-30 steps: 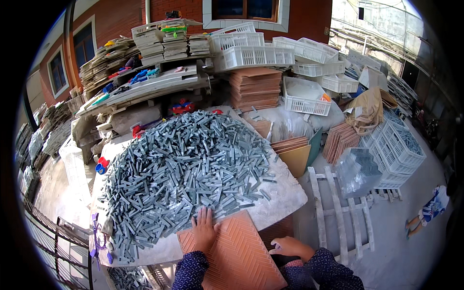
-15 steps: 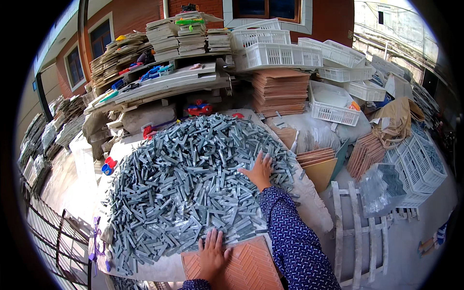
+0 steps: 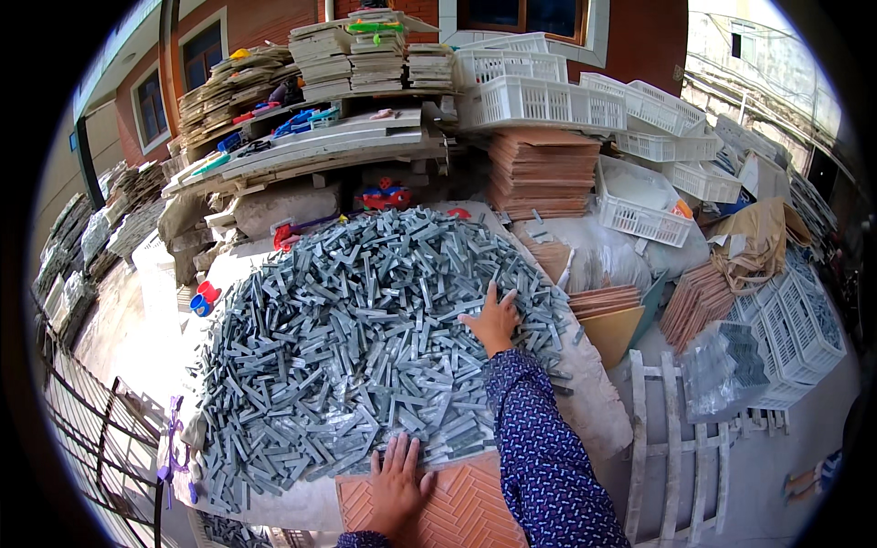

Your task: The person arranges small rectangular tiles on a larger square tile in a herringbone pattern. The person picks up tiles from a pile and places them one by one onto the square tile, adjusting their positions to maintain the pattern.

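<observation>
A broad heap of small grey stone strips (image 3: 356, 338) covers the pale slab in front of me. My right hand (image 3: 493, 321) reaches onto the heap's right side with fingers apart, its fingertips among the strips; no strip shows in its grasp. Near the heap's front edge my left hand (image 3: 399, 484) lies flat with fingers stretched out. It rests on the upper left part of an orange-brown tray (image 3: 470, 502) with a herringbone pattern of slots. The tray's right edge is partly hidden by my right sleeve.
Stacked boards (image 3: 301, 164) and white plastic crates (image 3: 539, 102) stand behind the heap. Red-brown trays (image 3: 541, 173) are piled at the back right. A white wooden pallet (image 3: 676, 447) lies on the right, with a black metal fence (image 3: 96, 457) at the left.
My right hand has bent its fingers more over the strips, staying on the heap's right side. The left hand stays on the tray. The whole view has shifted slightly.
</observation>
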`<state>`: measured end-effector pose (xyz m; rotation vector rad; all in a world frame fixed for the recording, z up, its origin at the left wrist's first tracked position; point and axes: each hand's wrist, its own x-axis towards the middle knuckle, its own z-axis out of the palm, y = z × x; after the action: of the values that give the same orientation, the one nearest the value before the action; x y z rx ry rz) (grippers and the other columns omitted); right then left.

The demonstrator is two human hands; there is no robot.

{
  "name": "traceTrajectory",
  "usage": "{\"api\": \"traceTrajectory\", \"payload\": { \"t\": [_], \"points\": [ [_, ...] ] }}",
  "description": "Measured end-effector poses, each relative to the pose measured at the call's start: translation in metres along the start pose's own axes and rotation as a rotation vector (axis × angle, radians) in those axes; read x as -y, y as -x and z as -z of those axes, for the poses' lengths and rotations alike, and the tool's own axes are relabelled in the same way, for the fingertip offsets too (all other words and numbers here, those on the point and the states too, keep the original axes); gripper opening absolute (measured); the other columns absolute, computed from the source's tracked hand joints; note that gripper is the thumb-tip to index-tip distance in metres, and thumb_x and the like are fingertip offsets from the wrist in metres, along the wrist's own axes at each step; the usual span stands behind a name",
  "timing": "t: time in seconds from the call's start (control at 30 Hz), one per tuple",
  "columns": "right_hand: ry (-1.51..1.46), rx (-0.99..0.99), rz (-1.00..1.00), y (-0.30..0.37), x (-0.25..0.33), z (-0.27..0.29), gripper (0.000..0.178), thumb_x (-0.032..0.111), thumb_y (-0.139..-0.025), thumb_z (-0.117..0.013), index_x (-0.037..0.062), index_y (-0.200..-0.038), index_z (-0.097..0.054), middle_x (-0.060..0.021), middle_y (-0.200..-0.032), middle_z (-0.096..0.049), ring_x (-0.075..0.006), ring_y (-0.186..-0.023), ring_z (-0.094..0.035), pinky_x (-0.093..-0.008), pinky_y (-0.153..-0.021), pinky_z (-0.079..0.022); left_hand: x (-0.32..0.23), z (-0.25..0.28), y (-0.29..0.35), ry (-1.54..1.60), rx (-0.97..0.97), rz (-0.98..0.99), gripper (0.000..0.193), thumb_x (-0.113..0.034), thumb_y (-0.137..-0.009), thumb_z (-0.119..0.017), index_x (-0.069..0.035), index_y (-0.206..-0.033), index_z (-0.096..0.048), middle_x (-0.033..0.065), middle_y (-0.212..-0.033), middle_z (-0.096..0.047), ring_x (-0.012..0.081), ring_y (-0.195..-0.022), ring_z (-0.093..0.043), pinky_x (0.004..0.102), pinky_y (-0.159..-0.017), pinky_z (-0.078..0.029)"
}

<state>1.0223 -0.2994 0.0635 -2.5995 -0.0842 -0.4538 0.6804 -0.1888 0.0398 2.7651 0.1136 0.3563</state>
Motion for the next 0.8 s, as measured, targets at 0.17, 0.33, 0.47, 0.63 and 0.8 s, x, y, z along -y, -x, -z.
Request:
{"api": "traceTrajectory", "payload": {
  "t": [0.17, 0.33, 0.47, 0.63, 0.8],
  "points": [
    [0.076, 0.122, 0.060, 0.001, 0.003, 0.002, 0.091, 0.045, -0.064, -0.080, 0.0133, -0.138, -0.038, -0.0258, -0.144, -0.028, -0.0430, -0.115, -0.047, -0.0559, -0.092, -0.038, -0.002, 0.004, 0.000, -0.006, 0.009, 0.009, 0.068, -0.037, -0.080, -0.061, -0.008, -0.138, -0.043, 0.0156, -0.145, -0.038, 0.0314, -0.135, -0.033, 0.0569, -0.108, -0.019],
    [0.000, 0.056, 0.290, 0.022, -0.003, 0.001, 0.066, 0.037, -0.065, -0.080, 0.0080, -0.117, -0.053, -0.0200, -0.137, -0.037, -0.0403, -0.112, -0.050, -0.0561, -0.090, -0.039, 0.004, 0.001, 0.003, -0.021, -0.002, 0.018, 0.067, -0.038, -0.081, -0.060, -0.007, -0.138, -0.042, 0.0157, -0.145, -0.038, 0.0314, -0.135, -0.032, 0.0565, -0.109, -0.019],
    [-0.086, 0.094, 0.292, 0.011, -0.021, 0.011, 0.054, 0.031, -0.065, -0.079, 0.0076, -0.108, -0.057, -0.0193, -0.128, -0.042, -0.0389, -0.103, -0.054, -0.0464, -0.088, -0.044, -0.002, 0.000, -0.003, -0.007, -0.007, -0.013, 0.067, -0.038, -0.081, -0.059, -0.007, -0.138, -0.042, 0.0159, -0.145, -0.037, 0.0320, -0.135, -0.032, 0.0564, -0.109, -0.019],
    [-0.117, 0.246, 0.541, 0.037, -0.008, 0.042, 0.072, 0.042, -0.061, -0.082, 0.0078, -0.118, -0.055, -0.0137, -0.114, -0.053, -0.0343, -0.106, -0.053, -0.0433, -0.086, -0.046, 0.004, 0.002, 0.000, -0.015, 0.011, -0.007, 0.067, -0.039, -0.082, -0.059, -0.006, -0.138, -0.042, 0.0160, -0.144, -0.038, 0.0318, -0.135, -0.033, 0.0563, -0.109, -0.019],
    [-0.204, -0.108, 0.482, -0.022, 0.018, 0.044, 0.093, 0.032, -0.057, -0.086, 0.0115, -0.136, -0.041, -0.0172, -0.132, -0.045, -0.0379, -0.123, -0.042, -0.0447, -0.099, -0.039, 0.003, 0.005, -0.001, -0.013, 0.031, 0.010, 0.067, -0.038, -0.082, -0.060, -0.006, -0.138, -0.042, 0.0159, -0.145, -0.037, 0.0322, -0.136, -0.032, 0.0567, -0.109, -0.019]
  ]
}}
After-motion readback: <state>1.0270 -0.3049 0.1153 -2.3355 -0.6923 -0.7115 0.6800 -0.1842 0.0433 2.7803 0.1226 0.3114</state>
